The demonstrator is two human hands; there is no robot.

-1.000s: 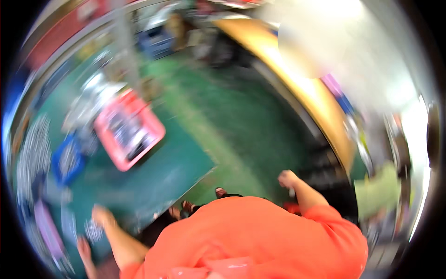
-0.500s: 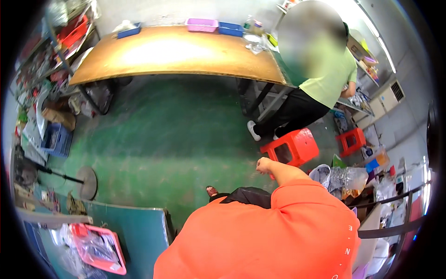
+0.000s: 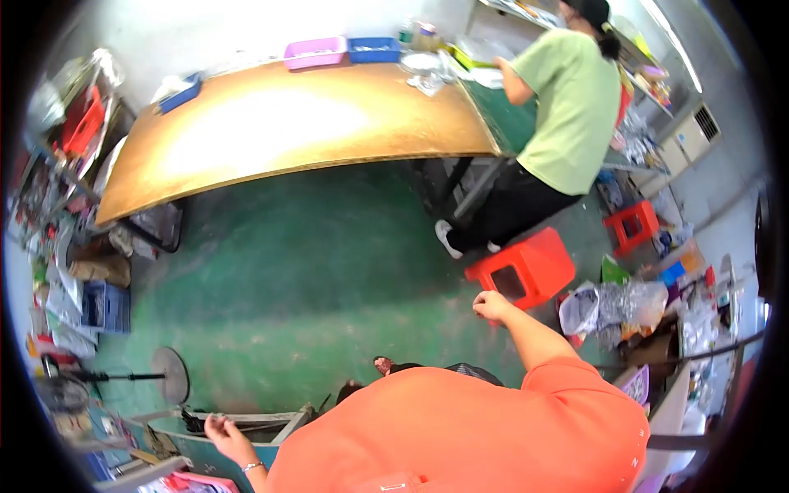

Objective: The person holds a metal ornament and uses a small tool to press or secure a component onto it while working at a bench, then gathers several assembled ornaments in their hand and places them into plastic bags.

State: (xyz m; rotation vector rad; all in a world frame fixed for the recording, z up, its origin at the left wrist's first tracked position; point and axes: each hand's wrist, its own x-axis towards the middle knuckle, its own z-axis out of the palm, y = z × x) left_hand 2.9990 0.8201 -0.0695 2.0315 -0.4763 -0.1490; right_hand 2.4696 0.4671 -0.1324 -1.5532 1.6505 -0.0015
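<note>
My right hand [image 3: 493,306] hangs out in front of me on the right, its fingers curled in, with nothing visible in them. The nearest thing to it is a red plastic stool [image 3: 532,267] on the floor, just beyond the hand; whether they touch I cannot tell. At the lower left my left hand [image 3: 228,437] has loosely bent fingers, somewhat apart, and holds nothing. It wears a bracelet at the wrist and is beside the edge of a green-topped table [image 3: 265,453]. My orange shirt fills the lower middle.
A long wooden table [image 3: 271,135] spans the far side, with a purple tray [image 3: 316,54] and a blue tray [image 3: 374,49] at its back. A person in a light green shirt [image 3: 567,107] stands at its right end. A fan stand [image 3: 171,375] and a blue crate [image 3: 105,306] stand left.
My left hand has come into view at the lower left. The view has shifted, and the far person has straightened and turned toward the table, an arm reaching over it.
</note>
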